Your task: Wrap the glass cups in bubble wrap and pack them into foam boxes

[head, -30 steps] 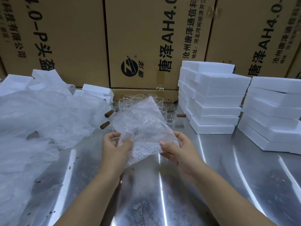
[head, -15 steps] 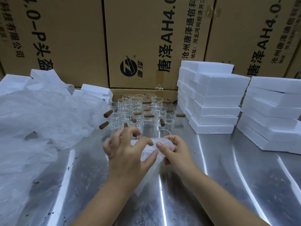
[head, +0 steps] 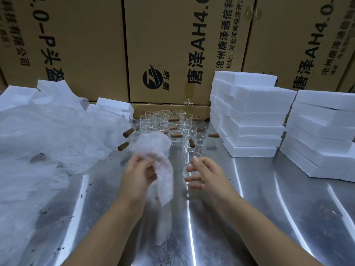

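My left hand (head: pixel 139 176) grips a crumpled sheet of bubble wrap (head: pixel 156 150) that hangs down over the steel table. My right hand (head: pixel 204 174) is curled round a clear glass cup (head: pixel 192 160) standing upright just right of the wrap, thumb at its rim. Behind both hands stands a cluster of several more glass cups (head: pixel 163 121) with brown wooden handles. White foam boxes (head: pixel 251 120) are stacked at the right.
A big heap of clear plastic film (head: pixel 48 139) covers the left of the steel table (head: pixel 249 208). A second foam stack (head: pixel 322 135) is at far right. Loose foam pieces (head: pixel 115 105) lie behind the film. Cardboard cartons (head: pixel 172 45) wall off the back.
The bubble wrap was first held spread between both hands, then bunched over the cup. Now my left hand has pulled it off to the left, and the cup shows bare in my right hand.
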